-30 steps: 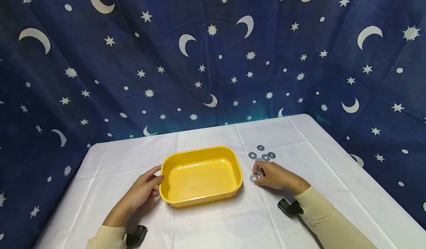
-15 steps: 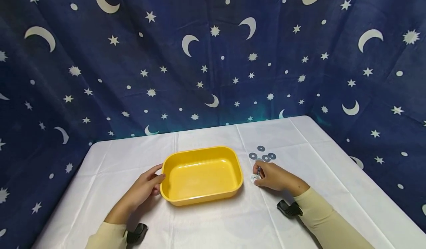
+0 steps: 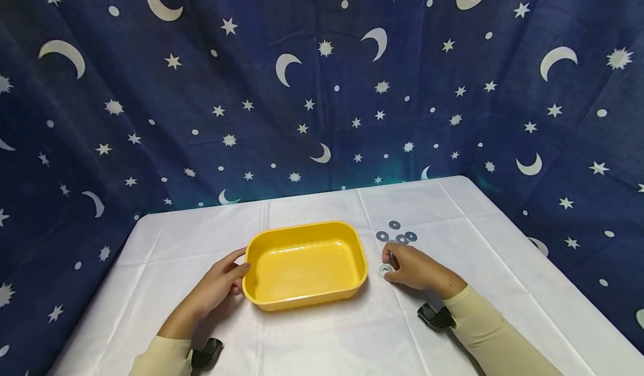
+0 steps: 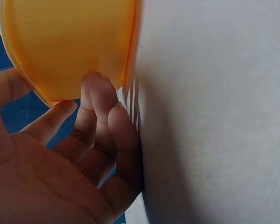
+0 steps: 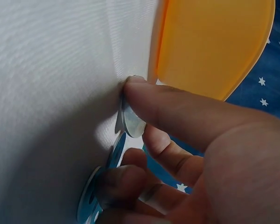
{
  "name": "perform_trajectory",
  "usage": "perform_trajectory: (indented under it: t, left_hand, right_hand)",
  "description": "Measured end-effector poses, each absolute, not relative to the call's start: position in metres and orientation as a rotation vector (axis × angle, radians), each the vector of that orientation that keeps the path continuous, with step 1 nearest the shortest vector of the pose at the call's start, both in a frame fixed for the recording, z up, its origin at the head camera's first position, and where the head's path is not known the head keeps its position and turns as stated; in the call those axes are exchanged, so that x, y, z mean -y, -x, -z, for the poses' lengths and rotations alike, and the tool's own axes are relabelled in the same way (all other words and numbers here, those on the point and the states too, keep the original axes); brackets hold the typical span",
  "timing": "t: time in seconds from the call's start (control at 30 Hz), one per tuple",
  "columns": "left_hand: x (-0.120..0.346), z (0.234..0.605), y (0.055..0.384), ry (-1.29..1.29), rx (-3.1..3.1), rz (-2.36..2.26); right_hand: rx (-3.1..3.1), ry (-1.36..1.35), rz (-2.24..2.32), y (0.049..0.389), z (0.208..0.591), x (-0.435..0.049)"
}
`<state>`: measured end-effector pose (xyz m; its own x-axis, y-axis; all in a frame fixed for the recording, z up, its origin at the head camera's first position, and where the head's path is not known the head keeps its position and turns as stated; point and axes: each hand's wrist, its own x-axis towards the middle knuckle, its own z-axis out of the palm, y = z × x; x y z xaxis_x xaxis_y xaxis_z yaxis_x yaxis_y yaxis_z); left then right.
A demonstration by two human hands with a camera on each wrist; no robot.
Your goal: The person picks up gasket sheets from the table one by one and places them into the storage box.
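A yellow plastic tub stands on the white-covered table with nothing inside. My left hand holds its left end, thumb over the rim and the other fingers against the outer wall. To the right of the tub, my right hand pinches a shiny flat metal washer between thumb and index finger. That washer leans slightly off the cloth, its edge still close to the surface. Beneath the curled fingers, further washers lie partly hidden in the right wrist view.
Several grey washers lie loosely grouped just beyond the right hand. White cloth covers the table, with fold lines across it. A dark blue curtain with moons and stars hangs behind and along the sides.
The washer at my right thumb has tipped up from lying flat and now catches the light. My left hand and the tub keep their place; the head view has shifted slightly.
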<state>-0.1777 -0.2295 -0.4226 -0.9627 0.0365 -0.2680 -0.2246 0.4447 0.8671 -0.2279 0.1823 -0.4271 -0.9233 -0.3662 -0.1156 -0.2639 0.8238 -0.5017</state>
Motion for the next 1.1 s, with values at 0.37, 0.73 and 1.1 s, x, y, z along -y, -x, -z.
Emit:
perform_trajectory:
  t: [0.37, 0.73, 1.1]
  left_hand:
    - [0.230, 0.425, 0.176, 0.169, -2.463, -1.535]
    - [0.230, 0.423, 0.176, 0.171, -2.467, -1.529]
    - [0.227, 0.423, 0.177, 0.182, -2.480, -1.481]
  right_hand:
    - [-2.791, 0.518, 0.761, 0.229, 0.423, -0.178]
    - [-2.758, 0.565, 0.782, 0.231, 0.419, -0.179]
    - [-2.770, 0.581, 0.867, 0.229, 0.417, -0.181]
